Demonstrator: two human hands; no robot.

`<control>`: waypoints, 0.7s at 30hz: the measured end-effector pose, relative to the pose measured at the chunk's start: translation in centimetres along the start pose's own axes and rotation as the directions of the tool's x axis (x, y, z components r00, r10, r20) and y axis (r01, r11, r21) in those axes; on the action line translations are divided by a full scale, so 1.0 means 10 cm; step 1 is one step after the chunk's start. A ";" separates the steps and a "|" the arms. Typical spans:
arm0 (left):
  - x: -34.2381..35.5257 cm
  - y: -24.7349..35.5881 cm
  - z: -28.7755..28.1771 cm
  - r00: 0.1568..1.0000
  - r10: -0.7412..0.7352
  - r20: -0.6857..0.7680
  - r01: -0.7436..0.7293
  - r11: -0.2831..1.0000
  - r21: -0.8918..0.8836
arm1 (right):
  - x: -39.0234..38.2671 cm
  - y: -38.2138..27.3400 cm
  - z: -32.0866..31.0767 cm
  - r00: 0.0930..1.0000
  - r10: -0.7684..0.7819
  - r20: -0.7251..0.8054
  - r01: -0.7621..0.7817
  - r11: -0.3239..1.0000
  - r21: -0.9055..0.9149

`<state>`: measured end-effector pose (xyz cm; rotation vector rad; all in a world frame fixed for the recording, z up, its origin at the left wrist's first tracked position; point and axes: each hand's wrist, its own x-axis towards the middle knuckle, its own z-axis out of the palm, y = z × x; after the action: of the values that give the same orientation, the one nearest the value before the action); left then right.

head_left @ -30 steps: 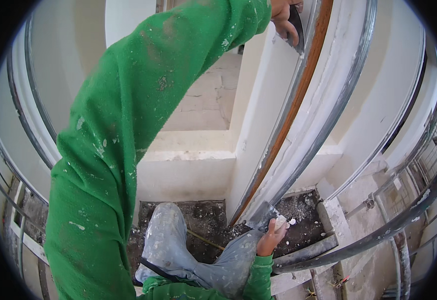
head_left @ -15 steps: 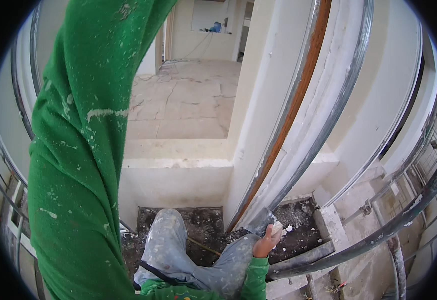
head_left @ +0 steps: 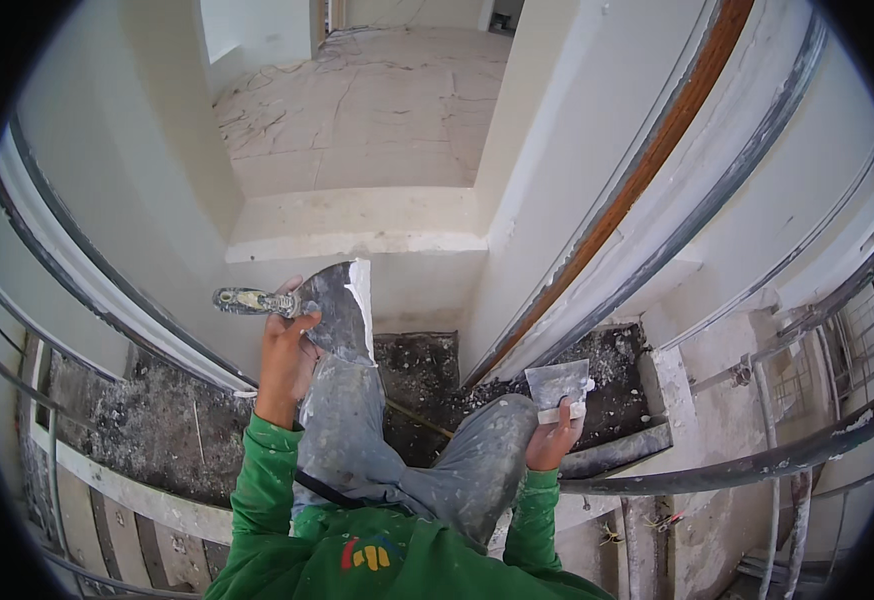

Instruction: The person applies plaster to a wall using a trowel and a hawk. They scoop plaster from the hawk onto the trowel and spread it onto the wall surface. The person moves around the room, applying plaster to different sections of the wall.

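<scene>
My left hand (head_left: pixel 289 350) is closed around a wide putty knife (head_left: pixel 335 308), where handle meets blade. Its handle points left, and the dark blade carries a thick strip of white putty (head_left: pixel 363 298) along its right edge. The knife is held above my left knee. My right hand (head_left: pixel 552 442) grips a smaller flat scraper (head_left: pixel 559 380) with a grey, smeared blade pointing up. A pale band lies across the scraper just above my fingers. The two tools are apart, one on each side of my putty-spattered trousers (head_left: pixel 352 410).
A rust-brown strip (head_left: pixel 637 170) and a grey metal edge (head_left: pixel 702 200) run up the wall corner to the right. A thick pipe (head_left: pixel 747 468) curves past my right forearm. Dark, debris-strewn ground (head_left: pixel 417 365) lies below. Beyond a low sill (head_left: pixel 357 215) is a room's floor (head_left: pixel 377 110).
My left arm, raised across the left side before with its hand out of sight, has come down, bringing the putty knife into view. My right hand has moved slightly up, showing more of the scraper.
</scene>
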<state>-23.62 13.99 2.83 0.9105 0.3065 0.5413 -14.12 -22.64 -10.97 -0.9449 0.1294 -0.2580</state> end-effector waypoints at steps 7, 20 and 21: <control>-0.17 -0.40 -0.15 0.967 -0.246 0.069 0.255 0.918 -0.304 | -0.24 -0.03 0.05 0.999 -0.027 -0.020 0.027 0.999 -0.029; 0.30 0.08 0.07 0.929 0.348 0.126 -0.370 0.870 0.326 | -0.72 -0.06 0.53 0.986 -0.152 -0.070 0.136 0.972 -0.192; 0.33 0.24 0.08 0.903 0.428 0.031 -0.416 0.855 0.309 | -0.78 -0.11 0.56 0.984 -0.155 -0.083 0.137 0.972 -0.194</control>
<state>-21.22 16.50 5.14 1.2875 0.2281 0.9377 -20.52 -16.74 -6.84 -1.1311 0.1768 -0.4347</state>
